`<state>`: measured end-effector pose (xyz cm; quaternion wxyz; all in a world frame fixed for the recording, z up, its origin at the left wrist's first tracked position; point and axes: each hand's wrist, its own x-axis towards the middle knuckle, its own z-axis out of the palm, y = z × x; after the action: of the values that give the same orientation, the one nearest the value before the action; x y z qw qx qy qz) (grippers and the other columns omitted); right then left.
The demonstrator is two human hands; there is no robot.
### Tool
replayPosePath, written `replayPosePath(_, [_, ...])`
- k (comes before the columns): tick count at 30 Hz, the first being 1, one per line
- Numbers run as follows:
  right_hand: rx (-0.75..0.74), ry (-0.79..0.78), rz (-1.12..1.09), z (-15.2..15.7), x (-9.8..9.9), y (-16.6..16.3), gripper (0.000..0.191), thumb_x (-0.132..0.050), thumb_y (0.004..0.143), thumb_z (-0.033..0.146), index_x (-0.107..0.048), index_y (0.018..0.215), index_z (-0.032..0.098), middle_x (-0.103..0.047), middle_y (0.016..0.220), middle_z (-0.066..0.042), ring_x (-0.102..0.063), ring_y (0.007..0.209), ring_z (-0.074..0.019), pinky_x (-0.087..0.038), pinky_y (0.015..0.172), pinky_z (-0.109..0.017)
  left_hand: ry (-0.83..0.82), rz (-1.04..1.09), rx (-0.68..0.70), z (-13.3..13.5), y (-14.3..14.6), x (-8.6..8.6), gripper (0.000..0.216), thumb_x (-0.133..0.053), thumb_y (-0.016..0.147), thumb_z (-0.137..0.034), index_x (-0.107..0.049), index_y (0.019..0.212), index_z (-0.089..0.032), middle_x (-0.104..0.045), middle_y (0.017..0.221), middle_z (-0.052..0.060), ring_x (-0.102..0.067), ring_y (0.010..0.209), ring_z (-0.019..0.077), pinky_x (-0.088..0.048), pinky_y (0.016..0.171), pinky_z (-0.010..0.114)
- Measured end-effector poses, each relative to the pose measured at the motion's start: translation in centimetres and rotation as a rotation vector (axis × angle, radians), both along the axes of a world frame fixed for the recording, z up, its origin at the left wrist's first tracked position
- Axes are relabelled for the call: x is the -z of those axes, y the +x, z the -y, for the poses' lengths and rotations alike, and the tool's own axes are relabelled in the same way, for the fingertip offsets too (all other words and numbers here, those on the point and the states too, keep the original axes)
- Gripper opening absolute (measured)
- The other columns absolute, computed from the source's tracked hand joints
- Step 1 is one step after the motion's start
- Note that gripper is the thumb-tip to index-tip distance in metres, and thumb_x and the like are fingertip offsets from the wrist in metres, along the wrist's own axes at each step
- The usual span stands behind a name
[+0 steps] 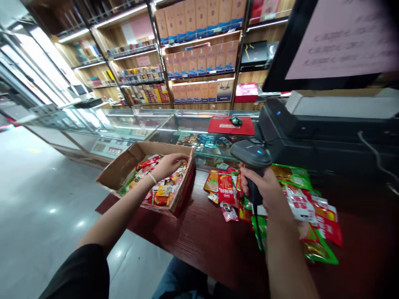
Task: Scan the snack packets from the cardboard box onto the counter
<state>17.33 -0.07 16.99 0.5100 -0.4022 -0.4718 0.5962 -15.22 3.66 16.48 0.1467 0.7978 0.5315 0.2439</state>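
In my right hand point(263, 182) is a black barcode scanner point(251, 155), its handle wrapped by my fingers and its cord hanging below. Under and around it lie snack packets in red, white and green, among them a red packet point(227, 187) and a green-edged packet point(293, 176). My left hand point(170, 165) reaches into an open cardboard box point(183, 195), over a heap of small snack packets point(165, 191). Its fingers are extended and slightly bent near the box's right wall, with no packet visibly held; the fingertips are partly hidden.
The brown counter point(202, 232) carries box and packets. Behind stand a glass display case point(124, 120) and a red mouse pad point(220, 124) with a computer mouse point(236, 120). A monitor point(336, 45) and black equipment point(327, 141) rise at right. Stocked shelves point(202, 74) line the wall.
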Motion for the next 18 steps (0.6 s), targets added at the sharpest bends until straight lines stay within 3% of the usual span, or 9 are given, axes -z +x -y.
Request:
replayPosePath(4, [-0.090, -0.018, 0.089, -0.1, 1.1, -2.4, 0.031, -0.076, 0.073, 0.045, -0.060, 0.082, 0.020, -0.054, 0.051, 0.005, -0.048, 0.036, -0.0104, -0.040, 0.035, -0.022, 0.010, -0.007, -0.227, 0.2, -6.6, 1.4, 0.027, -0.052, 0.089, -0.034, -0.069, 0.106, -0.020, -0.073, 0.104, 0.005, -0.068, 0.095, 0.0202, -0.051, 0.085, 0.030])
replayPosePath(8, [-0.141, -0.053, 0.178, 0.0, 2.0, -5.0, 0.030, -0.074, 0.074, 0.046, -0.058, 0.073, 0.022, -0.055, 0.050, 0.003, -0.048, 0.035, -0.0122, -0.039, 0.034, -0.024, -0.022, -0.085, -0.307, 0.6, -10.7, 3.6, 0.024, -0.057, 0.085, -0.030, -0.067, 0.104, -0.019, -0.073, 0.099, 0.006, -0.067, 0.091, 0.0199, -0.051, 0.084, 0.031])
replayPosePath(13, [-0.236, -0.086, 0.221, 0.2, 2.5, -7.0, 0.034, -0.074, 0.074, 0.047, -0.055, 0.066, 0.021, -0.053, 0.045, 0.003, -0.046, 0.035, -0.0111, -0.039, 0.035, -0.023, -0.102, -0.162, -0.275, 1.0, -12.7, 5.5, 0.027, -0.056, 0.085, -0.027, -0.063, 0.108, -0.016, -0.070, 0.101, 0.008, -0.066, 0.088, 0.0194, -0.052, 0.082, 0.031])
replayPosePath(18, [-0.311, -0.059, 0.292, -0.4, 3.7, -7.4, 0.039, -0.070, 0.078, 0.049, -0.055, 0.059, 0.019, -0.054, 0.043, 0.001, -0.048, 0.036, -0.0115, -0.040, 0.039, -0.024, -0.241, -0.489, -0.033, 0.2, -13.1, 7.7, 0.059, -0.067, 0.076, -0.022, -0.050, 0.132, -0.017, -0.056, 0.133, 0.015, -0.058, 0.116, 0.0252, -0.044, 0.099, 0.035])
